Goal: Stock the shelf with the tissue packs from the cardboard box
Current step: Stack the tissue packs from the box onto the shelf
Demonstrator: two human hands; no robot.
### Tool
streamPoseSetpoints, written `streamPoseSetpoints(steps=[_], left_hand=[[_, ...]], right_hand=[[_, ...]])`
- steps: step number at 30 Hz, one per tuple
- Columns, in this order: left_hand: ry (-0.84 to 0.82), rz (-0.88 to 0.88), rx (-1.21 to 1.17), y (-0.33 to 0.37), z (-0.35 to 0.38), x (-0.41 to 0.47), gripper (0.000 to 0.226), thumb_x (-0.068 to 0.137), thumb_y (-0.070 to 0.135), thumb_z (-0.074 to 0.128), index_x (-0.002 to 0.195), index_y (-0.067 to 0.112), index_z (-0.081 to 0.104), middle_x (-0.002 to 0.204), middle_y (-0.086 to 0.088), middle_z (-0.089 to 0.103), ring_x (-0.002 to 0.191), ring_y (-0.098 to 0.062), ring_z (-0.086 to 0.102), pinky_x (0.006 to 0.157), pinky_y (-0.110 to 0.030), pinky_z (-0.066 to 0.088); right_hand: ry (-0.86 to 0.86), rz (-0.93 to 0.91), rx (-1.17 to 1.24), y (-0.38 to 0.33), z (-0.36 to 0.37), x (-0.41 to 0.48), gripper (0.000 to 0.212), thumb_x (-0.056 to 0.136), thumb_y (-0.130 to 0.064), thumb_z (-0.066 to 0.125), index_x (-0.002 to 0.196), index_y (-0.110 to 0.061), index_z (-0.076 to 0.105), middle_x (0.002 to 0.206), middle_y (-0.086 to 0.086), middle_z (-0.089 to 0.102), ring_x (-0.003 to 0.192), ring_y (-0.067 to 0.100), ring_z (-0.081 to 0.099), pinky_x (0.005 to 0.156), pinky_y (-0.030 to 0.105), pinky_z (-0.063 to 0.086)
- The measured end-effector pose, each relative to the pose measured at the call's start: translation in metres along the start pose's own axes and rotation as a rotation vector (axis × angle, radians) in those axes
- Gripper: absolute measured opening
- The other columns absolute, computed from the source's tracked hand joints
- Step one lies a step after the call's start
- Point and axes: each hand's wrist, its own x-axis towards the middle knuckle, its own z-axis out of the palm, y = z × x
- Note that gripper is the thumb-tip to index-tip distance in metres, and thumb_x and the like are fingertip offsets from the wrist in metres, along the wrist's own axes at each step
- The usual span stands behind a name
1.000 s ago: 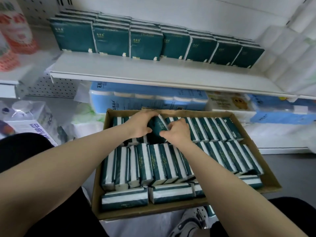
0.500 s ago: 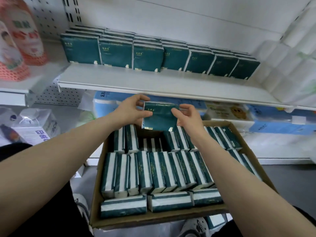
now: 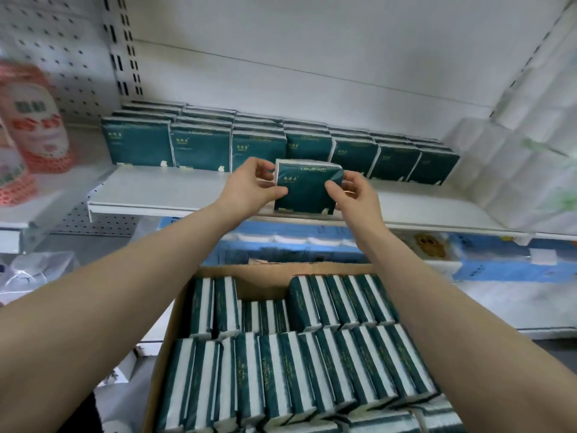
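Note:
Both hands hold one dark green tissue pack [image 3: 307, 189] upright over the front part of the white shelf [image 3: 162, 192]. My left hand [image 3: 251, 185] grips its left edge and my right hand [image 3: 352, 195] grips its right edge. Behind it, rows of matching green packs [image 3: 199, 148] stand along the back of the shelf. Below, the open cardboard box [image 3: 249, 273] is packed with several more green and white packs [image 3: 312, 364], with a gap in its far row.
Red and white packages [image 3: 31, 132] stand on the shelf section to the left. White paper rolls [image 3: 530, 151] are stacked at the right. Blue tissue bundles [image 3: 281, 242] fill the lower shelf behind the box.
Both hands pulled one pack out of the box's far row and lifted it up and forward to the shelf. The view tilted upward.

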Motion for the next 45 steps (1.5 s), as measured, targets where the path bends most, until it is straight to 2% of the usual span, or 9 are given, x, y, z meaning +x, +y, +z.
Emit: streamPoseSetpoints(steps=[5, 11, 14, 18, 21, 25, 32, 39, 45], left_hand=[[0.037, 0.014, 0.001, -0.006, 0.027, 0.027, 0.037, 0.084, 0.017, 0.074, 0.115, 0.016, 0.053, 0.096, 0.007, 0.059, 0.091, -0.014, 0.06, 0.085, -0.024, 0.049], [0.131, 0.037, 0.015, -0.018, 0.048, 0.054, 0.026, 0.087, 0.014, 0.07, 0.107, 0.021, 0.055, 0.098, 0.006, 0.062, 0.092, -0.011, 0.061, 0.068, -0.009, 0.043], [0.158, 0.07, 0.051, -0.026, 0.052, 0.064, 0.027, 0.086, 0.012, 0.069, 0.109, 0.021, 0.056, 0.1, 0.005, 0.065, 0.094, -0.013, 0.063, 0.082, -0.022, 0.052], [0.183, 0.132, 0.118, -0.035, 0.054, 0.07, 0.039, 0.085, 0.009, 0.067, 0.121, 0.019, 0.056, 0.101, -0.001, 0.064, 0.093, -0.019, 0.062, 0.09, -0.032, 0.051], [0.178, 0.177, 0.159, -0.041, 0.055, 0.073, 0.046, 0.085, 0.008, 0.066, 0.128, 0.019, 0.054, 0.101, -0.002, 0.062, 0.086, -0.018, 0.062, 0.088, -0.034, 0.052], [0.185, 0.177, 0.156, -0.042, 0.056, 0.073, 0.047, 0.086, 0.009, 0.065, 0.13, 0.019, 0.053, 0.104, -0.002, 0.062, 0.085, -0.017, 0.065, 0.084, -0.028, 0.051], [0.178, 0.154, 0.109, -0.043, 0.056, 0.072, 0.046, 0.088, 0.008, 0.063, 0.131, 0.015, 0.05, 0.106, -0.001, 0.062, 0.092, -0.013, 0.067, 0.084, -0.021, 0.048], [0.141, 0.152, 0.096, -0.046, 0.057, 0.073, 0.051, 0.089, 0.007, 0.061, 0.137, 0.015, 0.048, 0.113, -0.001, 0.065, 0.099, -0.014, 0.067, 0.095, -0.027, 0.049], [0.139, 0.148, 0.101, -0.047, 0.058, 0.073, 0.051, 0.089, 0.008, 0.06, 0.138, 0.015, 0.048, 0.116, -0.001, 0.066, 0.099, -0.013, 0.066, 0.093, -0.023, 0.047]], right_hand=[[0.058, -0.038, -0.045, 0.008, -0.007, 0.028, 0.04, 0.096, -0.032, 0.062, 0.134, -0.022, 0.054, 0.116, 0.0, 0.06, 0.105, 0.014, 0.059, 0.084, 0.025, 0.051], [0.091, -0.034, -0.075, 0.02, -0.003, 0.057, 0.037, 0.099, -0.028, 0.058, 0.135, -0.021, 0.052, 0.105, -0.002, 0.06, 0.092, 0.008, 0.058, 0.07, 0.017, 0.046], [0.096, -0.041, -0.111, 0.023, 0.004, 0.072, 0.038, 0.099, -0.027, 0.057, 0.135, -0.018, 0.053, 0.105, 0.0, 0.06, 0.086, 0.006, 0.057, 0.067, 0.015, 0.044], [0.104, -0.047, -0.156, 0.029, 0.016, 0.088, 0.039, 0.097, -0.029, 0.057, 0.134, -0.017, 0.053, 0.116, 0.01, 0.06, 0.094, 0.016, 0.059, 0.078, 0.024, 0.049], [0.128, -0.06, -0.148, 0.036, 0.023, 0.088, 0.037, 0.095, -0.032, 0.058, 0.13, -0.023, 0.053, 0.113, 0.007, 0.061, 0.1, 0.019, 0.06, 0.088, 0.035, 0.053], [0.149, -0.062, -0.103, 0.039, 0.021, 0.085, 0.037, 0.096, -0.023, 0.061, 0.131, -0.02, 0.048, 0.107, -0.003, 0.06, 0.094, 0.007, 0.059, 0.078, 0.018, 0.049], [0.134, -0.074, -0.115, 0.04, 0.02, 0.081, 0.036, 0.096, -0.018, 0.061, 0.129, -0.015, 0.048, 0.107, -0.008, 0.058, 0.095, 0.001, 0.058, 0.074, 0.007, 0.043], [0.097, -0.088, -0.175, 0.041, 0.02, 0.084, 0.043, 0.097, -0.019, 0.056, 0.14, -0.015, 0.051, 0.124, -0.003, 0.063, 0.112, 0.01, 0.058, 0.097, 0.025, 0.046], [0.051, -0.105, -0.208, 0.041, 0.02, 0.085, 0.042, 0.097, -0.017, 0.053, 0.139, -0.018, 0.053, 0.123, -0.006, 0.065, 0.112, 0.009, 0.059, 0.097, 0.026, 0.046]])
